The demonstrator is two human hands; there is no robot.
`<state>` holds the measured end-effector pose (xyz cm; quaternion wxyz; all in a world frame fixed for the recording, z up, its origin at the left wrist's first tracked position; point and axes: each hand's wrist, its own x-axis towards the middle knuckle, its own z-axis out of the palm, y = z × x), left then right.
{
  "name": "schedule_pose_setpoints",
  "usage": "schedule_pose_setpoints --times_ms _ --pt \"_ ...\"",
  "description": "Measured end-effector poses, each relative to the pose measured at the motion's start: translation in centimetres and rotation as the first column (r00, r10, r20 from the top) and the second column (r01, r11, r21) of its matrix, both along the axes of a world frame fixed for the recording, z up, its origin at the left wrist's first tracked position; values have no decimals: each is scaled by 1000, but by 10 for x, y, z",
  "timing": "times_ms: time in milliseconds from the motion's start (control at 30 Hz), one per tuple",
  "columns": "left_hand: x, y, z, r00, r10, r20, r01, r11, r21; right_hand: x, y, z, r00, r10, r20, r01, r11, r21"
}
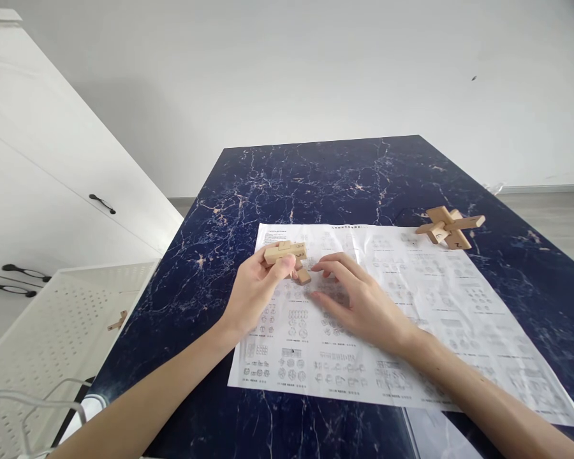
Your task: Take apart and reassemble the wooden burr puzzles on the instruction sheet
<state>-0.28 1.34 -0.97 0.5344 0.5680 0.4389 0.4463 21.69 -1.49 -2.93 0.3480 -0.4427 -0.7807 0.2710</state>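
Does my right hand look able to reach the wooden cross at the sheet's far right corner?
Probably yes: the right hand seems empty, and only the printed sheet lies between it and the wooden cross.

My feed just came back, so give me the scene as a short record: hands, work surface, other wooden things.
left hand: the left hand grips numbered wooden blocks above the sheet
right hand: the right hand, fingers bent and apart, close beside the blocks; no grip visible
sheet: creased printed paper sheet on the dark blue table
far right corner of sheet: wooden cross
left of table: white basket with a small wooden piece
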Motion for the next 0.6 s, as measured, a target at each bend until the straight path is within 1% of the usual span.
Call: schedule_pose_setpoints --times_ms 133,200,233,300,400,433,500,600 --pt "1 -3 1 985 -171 27 172 985 -26 -1 1 -1 1000 0 -4 0 1000 0" --pt "1 -5 2 973 -224 48 226 974 -26 -1 1 -1 1000 7 14 -7 1000 2" --pt "1 -5 3 972 -228 49 230 973 -26 -1 1 -1 1000 9 25 -9 1000 6" --pt "2 -6 5 979 -198 45 199 979 -33 -2 2 -1 999 9 39 -9 1000 16" --pt "3 -7 9 990 -125 63 128 990 -50 -2 2 0 1000 -16 -9 16 1000 -16" --pt "4 -7 9 992 -104 72 108 993 -53 -1 2 1 998 -38 -45 36 998 -48" --pt "5 -6 10 995 -67 78 72 996 -59 1 3 3 984 -105 -144 81 984 -159" --pt "6 -7 9 997 -25 78 31 997 -76 7 5 8 935 -193 -297 69 922 -381"
